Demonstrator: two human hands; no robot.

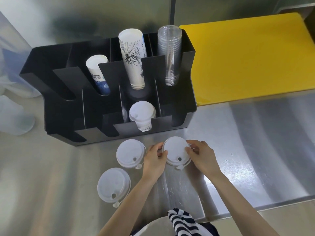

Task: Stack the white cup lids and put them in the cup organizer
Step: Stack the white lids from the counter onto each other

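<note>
Both hands grip one white cup lid (175, 150), or a short stack of lids, just in front of the black cup organizer (59, 86). My left hand (154, 161) pinches its left rim and my right hand (202, 155) holds its right rim. A second white lid (130, 153) lies flat on the steel counter to the left. A third lid (113, 184) lies nearer to me, further left. A stack of white lids (142, 114) leans in the organizer's front middle slot.
The organizer's rear slots hold a short paper cup stack (98, 74), a tall printed paper cup stack (133, 57) and clear plastic cups (169, 53). A yellow board (247, 57) lies to the right. Translucent containers (13, 114) stand at the left edge.
</note>
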